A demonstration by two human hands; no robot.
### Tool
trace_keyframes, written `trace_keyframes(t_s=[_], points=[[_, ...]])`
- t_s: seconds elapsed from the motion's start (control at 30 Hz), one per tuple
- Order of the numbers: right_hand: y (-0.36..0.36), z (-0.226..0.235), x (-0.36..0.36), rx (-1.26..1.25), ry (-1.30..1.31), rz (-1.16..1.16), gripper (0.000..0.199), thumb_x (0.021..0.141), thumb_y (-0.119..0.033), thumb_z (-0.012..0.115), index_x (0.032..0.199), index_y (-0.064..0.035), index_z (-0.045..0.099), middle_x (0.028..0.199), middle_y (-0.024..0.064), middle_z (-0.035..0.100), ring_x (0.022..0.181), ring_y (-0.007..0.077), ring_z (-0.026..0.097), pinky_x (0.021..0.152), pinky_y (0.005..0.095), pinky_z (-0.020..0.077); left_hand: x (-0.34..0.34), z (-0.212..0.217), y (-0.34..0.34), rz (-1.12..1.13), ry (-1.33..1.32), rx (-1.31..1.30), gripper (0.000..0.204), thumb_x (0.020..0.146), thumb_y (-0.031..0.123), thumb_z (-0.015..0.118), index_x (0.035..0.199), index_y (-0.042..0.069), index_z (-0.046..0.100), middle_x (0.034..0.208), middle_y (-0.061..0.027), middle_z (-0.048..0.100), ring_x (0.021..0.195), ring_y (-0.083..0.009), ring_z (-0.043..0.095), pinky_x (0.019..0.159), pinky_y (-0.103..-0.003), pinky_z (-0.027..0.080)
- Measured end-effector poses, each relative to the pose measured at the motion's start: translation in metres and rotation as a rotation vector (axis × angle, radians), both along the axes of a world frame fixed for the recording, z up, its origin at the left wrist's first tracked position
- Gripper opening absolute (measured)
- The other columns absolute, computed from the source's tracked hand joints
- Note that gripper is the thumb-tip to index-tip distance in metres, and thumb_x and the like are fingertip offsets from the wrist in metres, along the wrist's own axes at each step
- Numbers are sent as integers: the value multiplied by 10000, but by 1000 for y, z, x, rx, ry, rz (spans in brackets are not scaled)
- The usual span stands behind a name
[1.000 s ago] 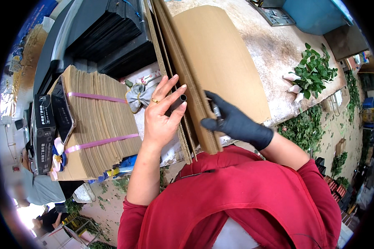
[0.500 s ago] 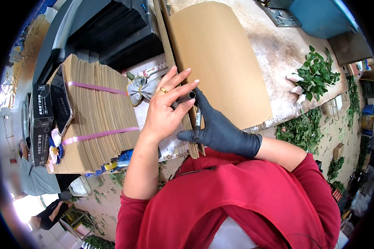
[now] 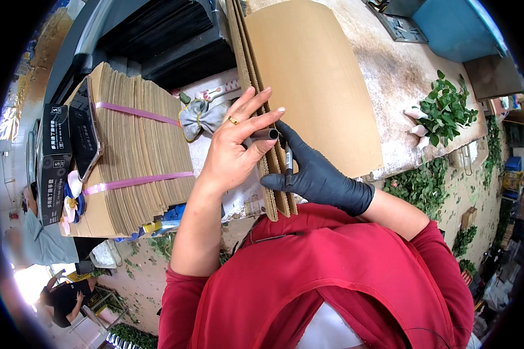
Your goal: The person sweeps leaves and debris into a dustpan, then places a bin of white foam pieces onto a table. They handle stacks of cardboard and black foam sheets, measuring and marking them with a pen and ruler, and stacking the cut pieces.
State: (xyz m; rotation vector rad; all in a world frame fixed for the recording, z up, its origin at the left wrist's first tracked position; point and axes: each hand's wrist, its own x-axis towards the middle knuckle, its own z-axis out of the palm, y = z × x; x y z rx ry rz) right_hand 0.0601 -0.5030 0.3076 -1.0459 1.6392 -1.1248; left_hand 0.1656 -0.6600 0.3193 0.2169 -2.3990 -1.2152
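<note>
My left hand (image 3: 233, 145), bare with a gold ring, has its thumb and fingers closed around a dark marker cap (image 3: 266, 134), its open end facing right. My right hand (image 3: 320, 177), in a black glove, holds a marker (image 3: 289, 160) upright against the thumb, just right of the cap and apart from it. Several cardboard sheets (image 3: 269, 195) stand on edge beneath both hands, slightly fanned. My gloved thumb lies across their top edges. To their right, a broad cardboard sheet (image 3: 317, 87) shows its flat brown face.
On the left stands a strapped bundle of cardboard (image 3: 145, 139), with a phone (image 3: 85, 131) and black box (image 3: 55, 154) beside it. A grey bow (image 3: 201, 119) lies between bundle and sheets. Leafy stems (image 3: 445, 110) and a blue bin (image 3: 457, 29) are at right. Two people are at far left.
The marker and my gloved hand have shifted slightly right, widening the gap to the cap. The standing cardboard sheets have spread a little further apart.
</note>
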Motion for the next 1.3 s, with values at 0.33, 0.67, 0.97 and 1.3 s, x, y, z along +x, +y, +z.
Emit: trace_keyframes(t_s=[0.33,0.67,0.97,1.3], points=[[-1,5,-3,16,-77,9,1061,742,-508,734,1449,17,140,1429,273,320,1329,361,346,1038,391,355,0,1,0,-3,-10,25,424,765,149,712,1183,185,647,1378,-94,487,1360,-328,315,1090,-439,283],[0,-2,-3,-38,-117,13,1039,747,-486,738,1457,-13,144,1436,264,318,1331,356,344,1038,393,351,2,-2,0,-10,-9,56,390,802,248,672,1181,161,644,1394,-103,467,1371,-333,293,1099,-447,257],[2,-11,-1,-168,59,-21,983,777,-465,719,1433,44,193,1402,255,381,1304,341,382,1068,382,305,-3,9,7,31,-67,-64,323,729,16,652,1039,99,688,1338,-109,520,1351,-365,323,1074,-428,306],[94,-120,-204,325,444,-740,829,741,-365,757,1337,26,334,1071,253,596,969,350,608,842,398,481,-4,7,12,71,-48,-30,264,787,48,629,1040,97,683,1351,-112,511,1374,-356,287,1090,-442,268]])
